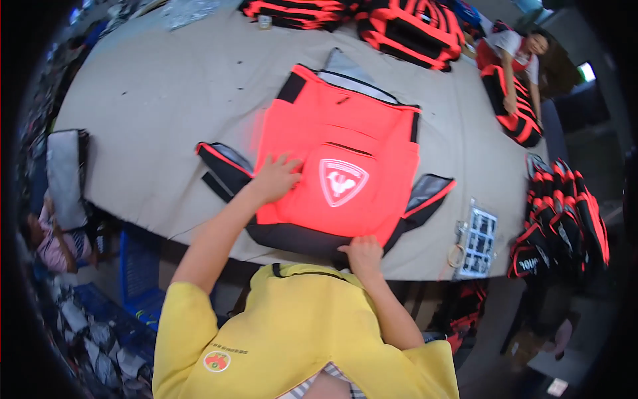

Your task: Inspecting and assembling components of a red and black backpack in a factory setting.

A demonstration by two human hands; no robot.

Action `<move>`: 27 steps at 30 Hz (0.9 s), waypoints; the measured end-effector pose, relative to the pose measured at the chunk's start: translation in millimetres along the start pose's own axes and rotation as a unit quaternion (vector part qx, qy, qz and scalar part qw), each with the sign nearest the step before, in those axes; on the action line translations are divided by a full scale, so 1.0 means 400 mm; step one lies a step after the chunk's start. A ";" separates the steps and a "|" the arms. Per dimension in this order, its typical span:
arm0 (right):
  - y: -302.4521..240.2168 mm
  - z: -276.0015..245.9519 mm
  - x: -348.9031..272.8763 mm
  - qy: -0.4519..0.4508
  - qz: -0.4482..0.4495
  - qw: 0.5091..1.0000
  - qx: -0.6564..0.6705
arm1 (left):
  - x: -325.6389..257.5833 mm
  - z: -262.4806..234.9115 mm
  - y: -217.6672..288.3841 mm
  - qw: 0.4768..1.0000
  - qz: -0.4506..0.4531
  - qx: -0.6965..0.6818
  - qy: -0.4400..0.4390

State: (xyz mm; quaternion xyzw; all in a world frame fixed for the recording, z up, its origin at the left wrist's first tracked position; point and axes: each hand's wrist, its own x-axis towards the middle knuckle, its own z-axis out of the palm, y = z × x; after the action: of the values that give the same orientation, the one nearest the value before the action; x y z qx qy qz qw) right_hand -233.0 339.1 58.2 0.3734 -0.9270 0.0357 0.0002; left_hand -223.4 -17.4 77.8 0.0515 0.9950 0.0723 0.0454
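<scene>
A bright red-orange backpack with black trim lies flat in front of me, its top opening away from me. A pale shield-shaped print marks its front pocket, and dark side flaps spread out left and right. My left hand rests on the bag's left side, fingers spread over the red fabric. At the black bottom edge, my right hand has its fingers bent together on the bag, with the thumb pointing left.
The bag lies on a large table with a pale cover. Stacked red and black bags stand at its far edge. A co-worker handles another bag at the far right. More bags hang off the right side, near a clear-and-blue sheet.
</scene>
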 end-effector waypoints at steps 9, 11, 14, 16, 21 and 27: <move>0.033 -0.029 -0.015 -0.020 0.007 1.000 0.021 | -0.091 -0.104 0.156 0.987 -0.005 0.151 0.051; 0.025 -0.045 -0.009 -0.018 -0.001 0.999 0.036 | -0.161 -0.080 0.201 0.987 -0.031 0.137 0.079; 0.052 -0.066 0.036 -0.081 0.033 0.993 0.073 | -0.283 0.034 0.270 0.987 -0.158 0.012 -0.040; 0.135 0.000 0.085 -0.025 0.162 0.957 0.241 | -0.323 0.082 0.277 0.988 -0.126 0.041 0.078; 0.185 0.006 0.321 -0.060 0.238 0.840 0.483 | -0.330 0.124 0.289 0.961 -0.137 0.033 0.240; 0.227 -0.028 0.377 -0.254 0.229 0.813 0.472 | -0.329 0.152 0.278 0.942 -0.117 -0.029 0.312</move>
State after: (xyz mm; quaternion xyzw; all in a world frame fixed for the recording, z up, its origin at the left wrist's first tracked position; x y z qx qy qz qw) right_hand -404.9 300.6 67.4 0.1004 -0.8219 0.3721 -0.4194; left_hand -76.3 86.3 45.4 -0.0919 0.9556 0.1081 -0.2582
